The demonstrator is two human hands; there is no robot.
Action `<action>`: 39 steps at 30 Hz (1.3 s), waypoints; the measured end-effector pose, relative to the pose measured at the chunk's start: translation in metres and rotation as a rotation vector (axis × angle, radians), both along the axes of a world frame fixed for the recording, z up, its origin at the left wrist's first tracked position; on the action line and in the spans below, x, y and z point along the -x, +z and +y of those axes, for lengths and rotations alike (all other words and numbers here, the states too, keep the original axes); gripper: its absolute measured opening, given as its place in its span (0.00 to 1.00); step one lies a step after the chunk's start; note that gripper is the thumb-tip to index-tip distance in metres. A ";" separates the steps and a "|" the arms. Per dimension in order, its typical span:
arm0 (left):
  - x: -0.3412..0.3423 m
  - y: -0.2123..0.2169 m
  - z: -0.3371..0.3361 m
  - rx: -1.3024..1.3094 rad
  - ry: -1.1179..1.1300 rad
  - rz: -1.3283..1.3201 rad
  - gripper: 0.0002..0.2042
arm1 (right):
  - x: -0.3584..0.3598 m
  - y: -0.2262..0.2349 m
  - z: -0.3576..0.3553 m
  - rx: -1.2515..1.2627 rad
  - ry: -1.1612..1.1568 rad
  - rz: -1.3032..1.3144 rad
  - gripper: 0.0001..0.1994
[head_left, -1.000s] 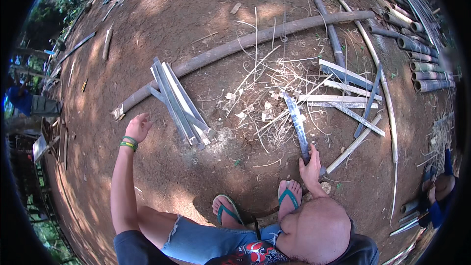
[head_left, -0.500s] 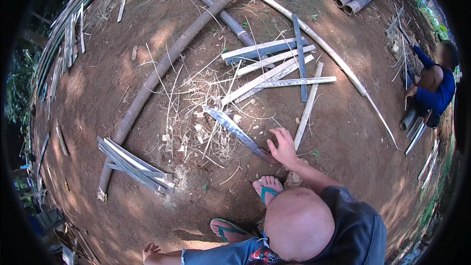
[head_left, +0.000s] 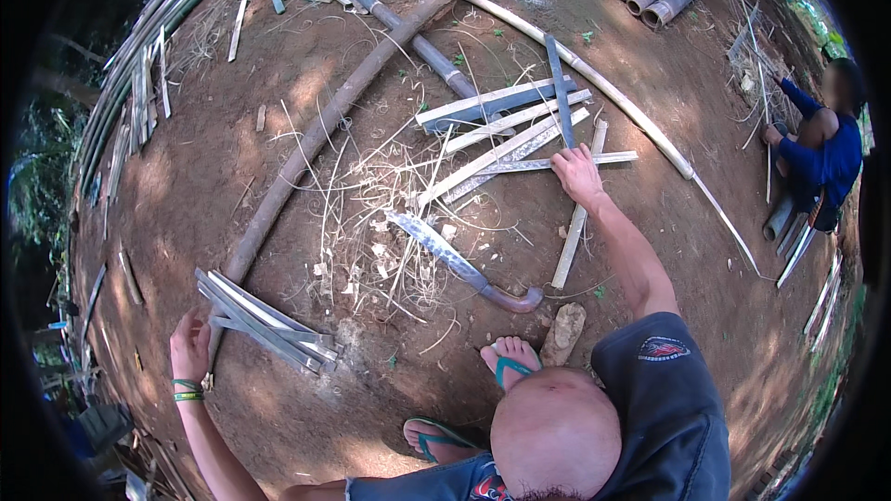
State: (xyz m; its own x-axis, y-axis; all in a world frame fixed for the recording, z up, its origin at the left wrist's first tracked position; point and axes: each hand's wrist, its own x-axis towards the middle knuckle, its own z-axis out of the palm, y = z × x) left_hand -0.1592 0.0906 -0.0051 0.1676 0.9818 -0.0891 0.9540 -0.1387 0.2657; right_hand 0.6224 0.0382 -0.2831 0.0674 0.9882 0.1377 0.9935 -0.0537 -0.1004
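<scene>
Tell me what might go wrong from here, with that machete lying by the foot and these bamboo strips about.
The machete lies unsheathed, handle near the bare-toed right foot, so a shifted step might knock it or catch the blade.

The right hand, ungloved, is at the near end of a dark bamboo strip; a split edge could leave splinters.

That strip crosses pale bamboo strips, so pulling it might drag them along.

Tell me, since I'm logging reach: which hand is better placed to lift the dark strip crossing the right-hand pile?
Right, I'd judge: the right hand is at the near end of the dark strip, while the left hand is off beside the left-hand bundle.
</scene>
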 end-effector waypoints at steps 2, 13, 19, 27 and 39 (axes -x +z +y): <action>-0.093 0.012 -0.007 -0.013 -0.220 -0.007 0.20 | 0.005 0.014 -0.008 -0.038 0.102 0.037 0.06; -0.220 -0.055 -0.044 0.200 -0.310 -0.409 0.17 | 0.076 0.105 -0.094 0.113 -0.353 0.881 0.11; -0.277 -0.138 -0.063 0.497 0.218 -1.143 0.22 | 0.185 0.130 -0.079 0.134 -0.170 1.530 0.11; -0.342 -0.183 -0.160 0.557 0.497 -1.533 0.37 | 0.301 0.137 -0.011 0.084 0.018 1.877 0.07; -0.314 -0.180 -0.221 0.189 0.841 -1.293 0.16 | 0.297 0.102 -0.059 0.114 0.274 0.949 0.16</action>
State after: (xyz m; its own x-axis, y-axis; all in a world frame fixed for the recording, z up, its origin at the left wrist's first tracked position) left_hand 0.1550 -0.1304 -0.1848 -0.3489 0.8205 -0.4528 -0.1468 0.4293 0.8911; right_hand 0.3250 -0.0209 -0.1814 -0.1324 0.9900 0.0486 0.4834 0.1073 -0.8688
